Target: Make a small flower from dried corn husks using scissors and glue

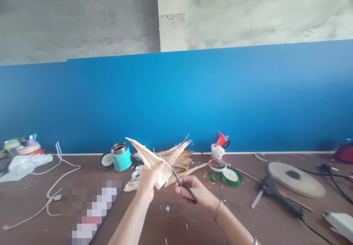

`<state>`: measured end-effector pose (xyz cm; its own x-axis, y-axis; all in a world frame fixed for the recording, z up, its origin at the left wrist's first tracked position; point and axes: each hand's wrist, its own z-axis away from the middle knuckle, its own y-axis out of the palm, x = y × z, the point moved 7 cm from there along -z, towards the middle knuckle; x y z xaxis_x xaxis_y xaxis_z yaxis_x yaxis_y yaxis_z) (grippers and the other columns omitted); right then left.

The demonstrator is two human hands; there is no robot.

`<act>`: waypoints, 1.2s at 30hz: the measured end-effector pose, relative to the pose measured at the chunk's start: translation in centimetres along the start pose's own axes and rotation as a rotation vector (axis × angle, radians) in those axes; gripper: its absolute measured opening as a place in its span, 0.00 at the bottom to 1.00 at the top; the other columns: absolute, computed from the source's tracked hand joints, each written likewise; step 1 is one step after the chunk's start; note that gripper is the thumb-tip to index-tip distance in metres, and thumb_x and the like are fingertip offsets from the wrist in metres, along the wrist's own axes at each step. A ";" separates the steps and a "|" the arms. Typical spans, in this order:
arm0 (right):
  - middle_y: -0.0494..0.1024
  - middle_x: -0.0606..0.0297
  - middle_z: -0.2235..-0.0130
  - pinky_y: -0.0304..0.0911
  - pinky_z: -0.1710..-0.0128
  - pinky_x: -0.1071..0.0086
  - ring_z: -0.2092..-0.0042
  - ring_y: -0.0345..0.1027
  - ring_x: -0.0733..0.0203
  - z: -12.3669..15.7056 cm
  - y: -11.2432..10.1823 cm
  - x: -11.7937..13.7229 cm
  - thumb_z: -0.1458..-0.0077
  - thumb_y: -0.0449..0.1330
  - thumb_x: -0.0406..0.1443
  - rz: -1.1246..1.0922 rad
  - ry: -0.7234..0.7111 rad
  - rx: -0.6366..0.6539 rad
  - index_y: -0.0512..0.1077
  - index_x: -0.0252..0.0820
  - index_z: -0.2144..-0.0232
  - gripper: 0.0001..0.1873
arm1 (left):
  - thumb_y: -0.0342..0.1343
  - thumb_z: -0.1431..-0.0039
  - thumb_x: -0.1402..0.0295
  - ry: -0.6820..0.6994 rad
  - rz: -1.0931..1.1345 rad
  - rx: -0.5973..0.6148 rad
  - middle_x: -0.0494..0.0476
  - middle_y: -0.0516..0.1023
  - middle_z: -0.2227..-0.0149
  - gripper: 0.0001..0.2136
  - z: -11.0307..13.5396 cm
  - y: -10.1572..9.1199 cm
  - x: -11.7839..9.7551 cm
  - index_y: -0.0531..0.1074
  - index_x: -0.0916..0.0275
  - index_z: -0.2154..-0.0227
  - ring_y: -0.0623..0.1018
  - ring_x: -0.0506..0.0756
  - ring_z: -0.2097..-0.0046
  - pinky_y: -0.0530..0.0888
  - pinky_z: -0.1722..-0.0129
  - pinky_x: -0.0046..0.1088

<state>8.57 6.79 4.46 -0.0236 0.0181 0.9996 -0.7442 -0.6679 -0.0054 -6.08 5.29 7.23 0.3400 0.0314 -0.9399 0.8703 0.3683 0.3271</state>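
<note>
My left hand (150, 179) is closed around a bundle of dried tan leaf strips (146, 155), holding it up above the brown table (193, 223). My right hand (197, 191) grips black-handled scissors (180, 182), whose blades point up and left into the lower part of the bundle, just beside my left fingers. More dried leaf strips (182, 157) lie in a pile on the table right behind both hands.
A teal metal jar (121, 157) and its lid (105, 160) stand back left. Green ribbon spool (231, 176), white cup with pens (219, 147), black glue gun (278, 195), round wooden disc (296, 179), white cables (55, 186) and a blue wall panel (193, 98) surround the spot.
</note>
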 end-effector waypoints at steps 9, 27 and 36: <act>0.62 0.76 0.84 0.48 0.87 0.80 0.84 0.53 0.74 0.0 -0.6 -0.6 0.62 0.68 0.47 0.105 0.034 -0.049 0.70 0.36 0.73 0.21 | 0.67 0.59 0.68 -0.023 -0.005 -0.117 0.64 0.82 0.69 0.14 0.1 -0.5 -0.6 0.76 0.69 0.68 0.81 0.60 0.65 0.76 0.69 0.28; 0.63 0.75 0.82 0.49 0.88 0.81 0.83 0.54 0.74 0.2 -1.0 -0.9 0.58 0.66 0.46 0.191 0.039 -0.016 0.70 0.36 0.73 0.19 | 0.69 0.63 0.66 -0.062 -0.066 -0.120 0.63 0.81 0.73 0.14 0.5 -0.7 -1.2 0.77 0.69 0.73 0.81 0.60 0.68 0.75 0.73 0.28; 0.64 0.75 0.82 0.52 0.89 0.81 0.84 0.54 0.74 0.2 -1.2 -0.9 0.59 0.66 0.47 0.223 0.057 -0.010 0.69 0.36 0.73 0.20 | 0.67 0.61 0.64 -0.048 -0.093 -0.110 0.63 0.82 0.72 0.14 0.1 -0.9 -0.9 0.78 0.69 0.72 0.81 0.60 0.68 0.74 0.73 0.27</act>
<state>9.61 7.43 3.61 -0.2257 -0.0873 0.9703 -0.7228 -0.6527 -0.2269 -7.15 4.80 7.79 0.2785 -0.0510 -0.9591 0.8556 0.4668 0.2236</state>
